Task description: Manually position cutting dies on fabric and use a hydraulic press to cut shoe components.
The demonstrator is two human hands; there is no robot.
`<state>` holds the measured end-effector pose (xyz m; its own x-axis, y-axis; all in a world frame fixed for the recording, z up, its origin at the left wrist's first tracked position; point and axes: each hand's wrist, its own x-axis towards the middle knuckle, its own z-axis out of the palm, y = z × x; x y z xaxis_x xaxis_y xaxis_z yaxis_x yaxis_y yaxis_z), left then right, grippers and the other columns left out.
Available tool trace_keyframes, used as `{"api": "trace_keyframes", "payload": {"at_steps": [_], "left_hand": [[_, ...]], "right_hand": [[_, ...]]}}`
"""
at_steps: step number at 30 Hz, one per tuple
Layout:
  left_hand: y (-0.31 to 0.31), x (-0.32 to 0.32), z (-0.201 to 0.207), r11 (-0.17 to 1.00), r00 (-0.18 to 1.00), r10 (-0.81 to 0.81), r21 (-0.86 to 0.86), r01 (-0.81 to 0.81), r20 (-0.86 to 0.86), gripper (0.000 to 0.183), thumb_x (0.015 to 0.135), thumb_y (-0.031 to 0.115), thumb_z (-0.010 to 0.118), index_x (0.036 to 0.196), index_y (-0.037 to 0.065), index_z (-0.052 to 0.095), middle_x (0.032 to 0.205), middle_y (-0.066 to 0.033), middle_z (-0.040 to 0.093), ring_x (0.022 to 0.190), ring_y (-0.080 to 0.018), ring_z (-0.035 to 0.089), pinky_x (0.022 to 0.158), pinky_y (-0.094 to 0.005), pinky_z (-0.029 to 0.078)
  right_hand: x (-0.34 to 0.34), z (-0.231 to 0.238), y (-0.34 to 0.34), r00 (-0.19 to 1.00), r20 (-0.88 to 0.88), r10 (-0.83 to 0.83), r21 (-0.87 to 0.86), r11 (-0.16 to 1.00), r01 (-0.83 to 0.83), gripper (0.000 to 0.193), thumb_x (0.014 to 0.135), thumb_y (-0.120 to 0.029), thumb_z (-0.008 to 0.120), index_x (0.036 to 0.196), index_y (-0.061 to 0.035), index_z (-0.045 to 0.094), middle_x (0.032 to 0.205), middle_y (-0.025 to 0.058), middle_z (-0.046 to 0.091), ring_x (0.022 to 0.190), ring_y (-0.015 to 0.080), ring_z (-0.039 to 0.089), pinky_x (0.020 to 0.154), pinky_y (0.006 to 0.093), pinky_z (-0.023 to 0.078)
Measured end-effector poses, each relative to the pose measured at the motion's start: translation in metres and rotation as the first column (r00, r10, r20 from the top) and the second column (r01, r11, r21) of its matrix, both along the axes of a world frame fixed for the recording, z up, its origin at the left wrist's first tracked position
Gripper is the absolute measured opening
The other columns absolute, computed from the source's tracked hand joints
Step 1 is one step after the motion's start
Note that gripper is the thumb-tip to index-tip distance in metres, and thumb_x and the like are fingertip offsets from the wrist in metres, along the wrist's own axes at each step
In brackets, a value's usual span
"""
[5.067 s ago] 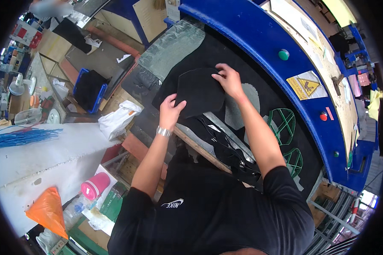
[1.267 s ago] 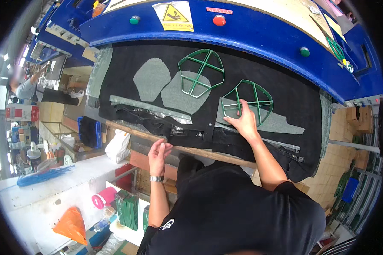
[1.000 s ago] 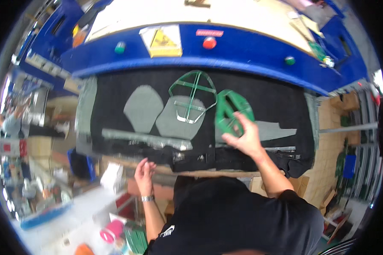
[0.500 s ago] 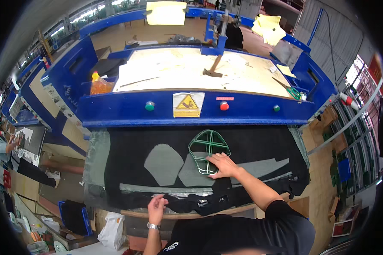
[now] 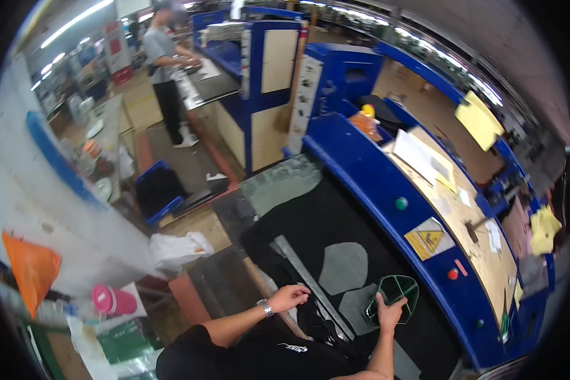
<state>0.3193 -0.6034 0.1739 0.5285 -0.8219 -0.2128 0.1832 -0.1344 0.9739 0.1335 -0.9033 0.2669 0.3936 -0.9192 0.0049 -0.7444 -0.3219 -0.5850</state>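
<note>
My right hand [image 5: 391, 310] grips the near rim of a green-edged cutting die [image 5: 399, 291], a rounded metal frame with cross bars. The die rests over one grey cut-out shape [image 5: 356, 304] in the black sheet material [image 5: 297, 218]. Beside it, toward the far left, lies another rounded grey shape [image 5: 344, 267]. My left hand [image 5: 289, 296], a watch on its wrist, hovers near the material's front edge with fingers curled; whether anything is in them is hidden. A long grey strip [image 5: 310, 284] runs across the material just past that hand.
Beyond the material stands a blue press beam [image 5: 367, 183] with buttons and a yellow warning sign. A hammer [image 5: 474, 229] lies on the board [image 5: 437, 190] behind it. At the left are a white bag [image 5: 180, 250], a pink cup [image 5: 114, 300] and a person [image 5: 164, 63] at another bench.
My view has swung left, bringing the other person and the pink cup into sight. My right hand still holds the cutting die over the grey shape; my left hand stays curled near the front edge.
</note>
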Motion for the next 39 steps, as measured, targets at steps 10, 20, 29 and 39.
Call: {"api": "trace_keyframes", "payload": {"at_steps": [10,20,29,39], "left_hand": [[0.022,-0.027,0.006,0.979,0.979,0.202,-0.028,-0.202,0.010,0.025,0.101,0.015,0.060,0.122,0.000,0.063,0.097,-0.0069,0.072,0.089,-0.0127,0.069,0.083,-0.0297,0.056],[-0.002,-0.019,0.026,0.980,0.983,0.176,0.087,-0.180,0.052,0.026,0.101,0.017,0.060,0.122,0.001,0.063,0.097,-0.0071,0.071,0.091,-0.0146,0.068,0.082,-0.0303,0.055],[-0.001,-0.029,0.040,0.952,0.965,0.252,0.160,-0.261,0.078,0.029,0.101,0.020,0.062,0.123,0.002,0.062,0.099,-0.0087,0.073,0.091,-0.0160,0.070,0.081,-0.0283,0.056],[0.015,-0.044,0.045,0.942,0.943,0.283,0.132,-0.307,0.175,0.026,0.100,0.014,0.062,0.124,0.002,0.063,0.099,-0.0072,0.072,0.092,-0.0132,0.069,0.084,-0.0284,0.055]], "right_hand": [[-0.044,0.000,-0.006,0.980,0.116,0.162,-0.029,0.987,-0.160,0.080,0.078,-0.030,0.085,0.135,-0.0007,0.036,0.107,0.0243,0.066,0.102,0.0354,0.067,0.090,0.0422,0.051],[-0.160,0.186,0.022,0.817,0.563,0.125,0.273,0.905,-0.327,0.097,0.053,-0.004,0.086,0.136,-0.0075,0.037,0.106,0.0078,0.062,0.095,0.0175,0.061,0.084,0.0322,0.053],[-0.156,0.315,-0.185,0.935,0.094,0.342,-0.094,0.938,-0.334,0.076,0.077,-0.030,0.084,0.134,-0.0042,0.041,0.099,0.0081,0.061,0.086,0.0145,0.059,0.073,0.0324,0.051],[-0.136,0.215,-0.445,0.982,-0.034,0.185,-0.215,0.958,-0.188,0.060,0.086,-0.045,0.078,0.112,-0.0019,0.045,0.077,0.0057,0.054,0.059,0.0122,0.051,0.050,0.0299,0.042]]}}
